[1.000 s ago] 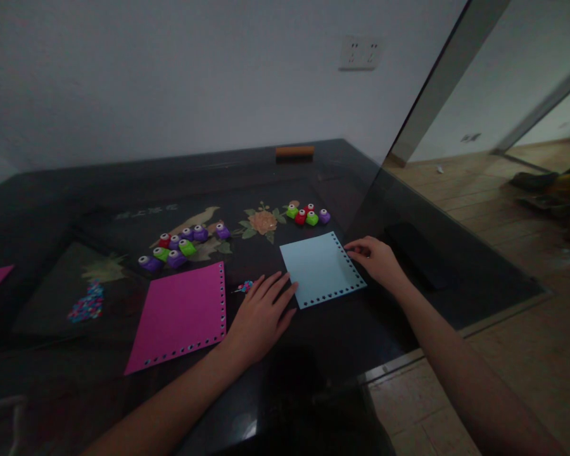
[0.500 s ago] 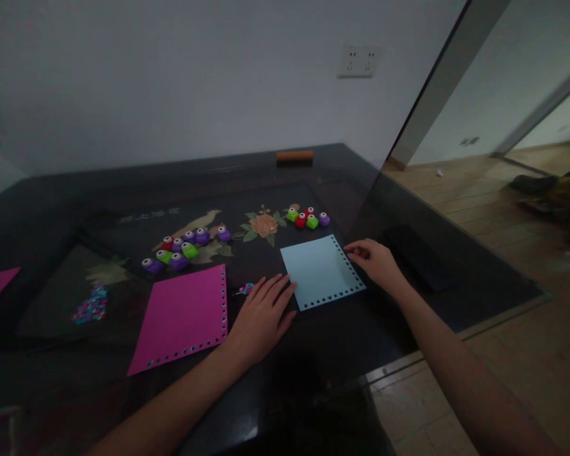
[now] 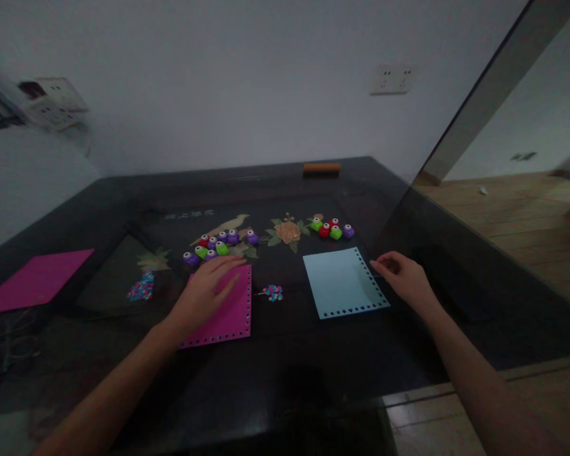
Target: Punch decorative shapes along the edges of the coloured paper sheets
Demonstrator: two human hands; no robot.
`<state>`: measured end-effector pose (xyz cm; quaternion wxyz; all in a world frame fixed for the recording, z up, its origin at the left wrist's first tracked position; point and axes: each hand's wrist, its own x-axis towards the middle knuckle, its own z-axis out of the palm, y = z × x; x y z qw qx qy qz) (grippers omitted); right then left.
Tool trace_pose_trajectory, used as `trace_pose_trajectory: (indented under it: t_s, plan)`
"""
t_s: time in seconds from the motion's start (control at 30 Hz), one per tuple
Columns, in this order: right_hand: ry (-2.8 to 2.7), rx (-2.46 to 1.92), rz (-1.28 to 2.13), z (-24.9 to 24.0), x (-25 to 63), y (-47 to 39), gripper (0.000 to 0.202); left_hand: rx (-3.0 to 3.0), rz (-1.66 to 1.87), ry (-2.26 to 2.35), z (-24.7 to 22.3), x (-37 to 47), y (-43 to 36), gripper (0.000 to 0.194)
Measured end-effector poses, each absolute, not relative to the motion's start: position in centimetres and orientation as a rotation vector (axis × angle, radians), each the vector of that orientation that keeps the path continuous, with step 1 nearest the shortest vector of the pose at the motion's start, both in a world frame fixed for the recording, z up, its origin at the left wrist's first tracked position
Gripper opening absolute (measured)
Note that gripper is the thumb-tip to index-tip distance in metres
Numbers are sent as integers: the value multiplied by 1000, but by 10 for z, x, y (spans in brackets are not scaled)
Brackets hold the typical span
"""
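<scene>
My left hand [image 3: 210, 292] hovers over or rests on a pink sheet [image 3: 237, 304] with holes along its right and front edges; its fingers stretch toward a cluster of small purple, green and red pieces with white eye-like tops [image 3: 222, 247]. A light blue sheet [image 3: 342, 282], holed along its right and front edges, lies flat to the right. Beside its right edge is my right hand [image 3: 401, 277], thumb and fingertips pinched together. Whatever they may hold is too small to name. Between the sheets is a little heap of coloured bits [image 3: 273, 292] with a thin pin-like piece.
Another group of eye-topped pieces [image 3: 332, 228] sits behind the blue sheet. At left are a larger heap of coloured bits [image 3: 141, 287] and a second pink sheet [image 3: 38, 280]. A brown roll [image 3: 322, 168] lies at the back of the dark, glossy table [image 3: 289, 373], near the wall.
My left hand has left the blue sheet's left edge and moved left over the pink sheet. The right hand stays by the blue sheet's right edge. The view has turned left.
</scene>
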<state>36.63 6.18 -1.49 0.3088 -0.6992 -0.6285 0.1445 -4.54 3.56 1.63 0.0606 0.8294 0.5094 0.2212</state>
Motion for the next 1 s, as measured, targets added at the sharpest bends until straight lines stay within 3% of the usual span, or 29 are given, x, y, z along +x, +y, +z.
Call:
trace_pose_trajectory:
  t_s: [0.2,0.37,0.7,0.9,1.0]
  plan:
    - [-1555,-1878,313,-19,371,65,28,2270,735,1887,3,-122,43,37]
    - [-1598,-1826,315,-11,357,65,20,2227,691,1892,-1,-143,43,40]
    - [-1961,-1406,612,25,225,65,8,2212,590,1716,-7,-144,43,40]
    - [-2296,-1205,651,17,148,78,13,2251,583,1662,-8,-145,40,45]
    - [-2454,-1139,425,5,128,88,30,2265,562,1650,-8,-143,40,49]
